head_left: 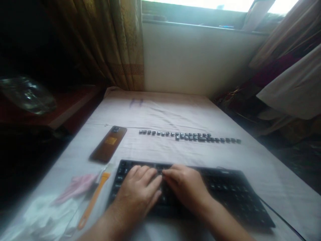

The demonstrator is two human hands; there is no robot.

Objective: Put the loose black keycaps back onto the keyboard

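Note:
A black computer keyboard (225, 190) lies near the front of the cloth-covered surface. My left hand (139, 187) rests over its left part, fingers stretched out across the keys. Close beside it, my right hand (187, 184) has thumb and forefinger pinched together at the upper keys; whatever is between the fingertips, if anything, is too small and blurred to name. Both hands hide the keys beneath them. Beyond the keyboard, loose keycaps (190, 138) stand in two uneven rows on the cloth.
A brown phone (109, 144) lies face down at the left. Nearer me are an orange-handled brush (94, 197), a pink cloth (76, 187) and crumpled white material (47, 214). The keyboard's cable (278, 216) trails right. Curtains (125, 43) and a wall stand behind.

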